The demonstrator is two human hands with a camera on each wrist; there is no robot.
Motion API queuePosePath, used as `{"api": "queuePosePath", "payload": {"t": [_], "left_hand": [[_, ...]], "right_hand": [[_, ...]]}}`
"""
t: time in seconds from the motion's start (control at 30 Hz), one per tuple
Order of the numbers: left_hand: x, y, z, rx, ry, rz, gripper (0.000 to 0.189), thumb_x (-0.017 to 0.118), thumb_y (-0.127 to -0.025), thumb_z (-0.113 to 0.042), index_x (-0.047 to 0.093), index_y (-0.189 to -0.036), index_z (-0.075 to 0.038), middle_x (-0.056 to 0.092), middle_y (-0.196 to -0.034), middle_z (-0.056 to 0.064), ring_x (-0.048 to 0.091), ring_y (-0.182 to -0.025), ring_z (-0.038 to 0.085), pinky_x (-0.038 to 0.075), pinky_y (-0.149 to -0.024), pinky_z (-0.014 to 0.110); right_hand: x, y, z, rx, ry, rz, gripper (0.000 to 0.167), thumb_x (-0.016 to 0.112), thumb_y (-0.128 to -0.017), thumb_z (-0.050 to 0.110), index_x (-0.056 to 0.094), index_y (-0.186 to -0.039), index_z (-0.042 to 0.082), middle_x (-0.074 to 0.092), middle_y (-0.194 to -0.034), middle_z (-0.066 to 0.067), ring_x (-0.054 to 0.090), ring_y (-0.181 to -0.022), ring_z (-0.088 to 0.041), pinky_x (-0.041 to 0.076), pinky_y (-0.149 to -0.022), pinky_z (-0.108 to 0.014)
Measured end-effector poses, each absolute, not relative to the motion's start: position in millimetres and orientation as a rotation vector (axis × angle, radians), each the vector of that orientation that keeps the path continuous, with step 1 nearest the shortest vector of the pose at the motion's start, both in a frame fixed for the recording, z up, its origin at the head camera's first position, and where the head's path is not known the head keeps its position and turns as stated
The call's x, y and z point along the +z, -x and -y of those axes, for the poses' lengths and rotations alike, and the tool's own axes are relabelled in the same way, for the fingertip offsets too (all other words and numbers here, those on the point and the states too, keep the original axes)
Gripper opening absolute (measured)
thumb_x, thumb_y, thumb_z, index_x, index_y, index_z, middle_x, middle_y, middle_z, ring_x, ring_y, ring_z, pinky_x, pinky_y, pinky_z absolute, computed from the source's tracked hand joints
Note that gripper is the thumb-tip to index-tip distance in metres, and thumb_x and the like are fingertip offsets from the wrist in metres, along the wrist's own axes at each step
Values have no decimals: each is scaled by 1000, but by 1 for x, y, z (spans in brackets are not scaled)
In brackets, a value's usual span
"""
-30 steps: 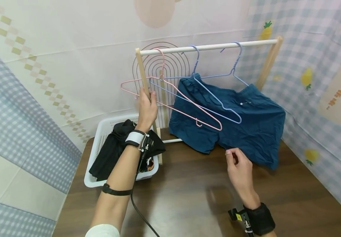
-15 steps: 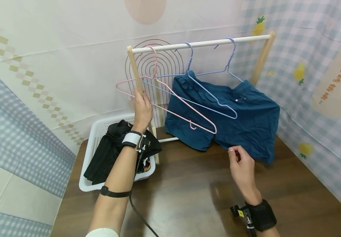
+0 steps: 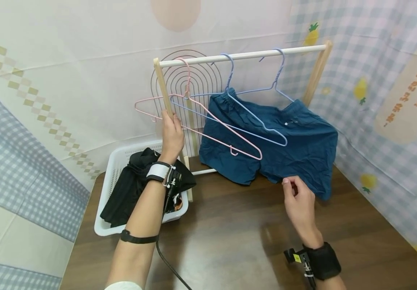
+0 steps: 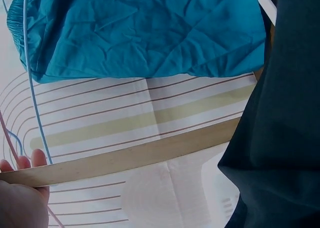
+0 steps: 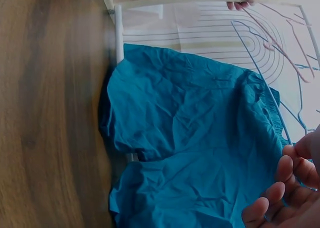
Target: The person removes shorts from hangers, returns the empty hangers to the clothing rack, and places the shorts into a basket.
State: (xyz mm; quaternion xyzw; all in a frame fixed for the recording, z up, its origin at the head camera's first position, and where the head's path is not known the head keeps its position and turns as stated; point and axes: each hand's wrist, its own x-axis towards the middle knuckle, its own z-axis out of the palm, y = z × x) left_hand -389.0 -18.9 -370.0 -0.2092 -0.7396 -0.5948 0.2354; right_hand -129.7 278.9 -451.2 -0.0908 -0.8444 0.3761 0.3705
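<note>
My left hand (image 3: 172,135) grips the left wooden post (image 4: 120,158) of a small clothes rack; in the left wrist view its fingertips show beyond the post. Dark teal shorts (image 3: 271,133) hang from the rack on a blue hanger (image 3: 280,72). In front of them are another blue hanger (image 3: 253,115) and a pink hanger (image 3: 226,125), both on the same rail. My right hand (image 3: 301,203) is by the shorts' lower hem, fingers loosely curled, with nothing seen between them. In the right wrist view its fingertips (image 5: 285,168) appear in front of the shorts.
A white plastic basket (image 3: 103,209) with black clothing (image 3: 130,191) stands left of the rack on the brown wooden table (image 3: 226,241). The rack's white top rail (image 3: 252,55) runs across the back. Patterned cloth (image 3: 382,133) forms the walls. A black cable (image 3: 168,264) trails from my left wrist.
My right hand has shifted slightly right, away from the hem. My left hand keeps its grip on the post. The whole scene slides left in the view, and the shorts still hang there.
</note>
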Motion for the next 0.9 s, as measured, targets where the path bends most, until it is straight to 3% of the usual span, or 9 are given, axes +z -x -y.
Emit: {"api": "queuePosePath", "payload": {"t": [0.37,0.77,0.9], "left_hand": [[-369,387,26,-1651,583,2029,26,32,-116,-13,38,-128,9,42,-95,6,43,-77,21,38,-68,33],[-369,389,22,-1653,587,2041,23,31,-116,-14,38,-126,5,45,-96,8,45,-77,22,39,-68,33],[-370,389,21,-1673,602,2033,26,31,-116,-13,37,-127,9,45,-96,9,45,-77,23,39,-68,34]], "right_hand": [[-432,140,-296,883,257,2160,21,58,-109,13,69,-104,-4,65,-89,-15,50,-75,-10,39,-69,-18],[-413,151,-318,838,262,2120,24,56,-110,15,65,-109,-7,61,-90,-18,47,-78,-11,37,-72,-23],[-410,153,-323,826,262,2112,24,57,-110,15,65,-110,-7,61,-90,-19,47,-78,-10,37,-72,-23]]}}
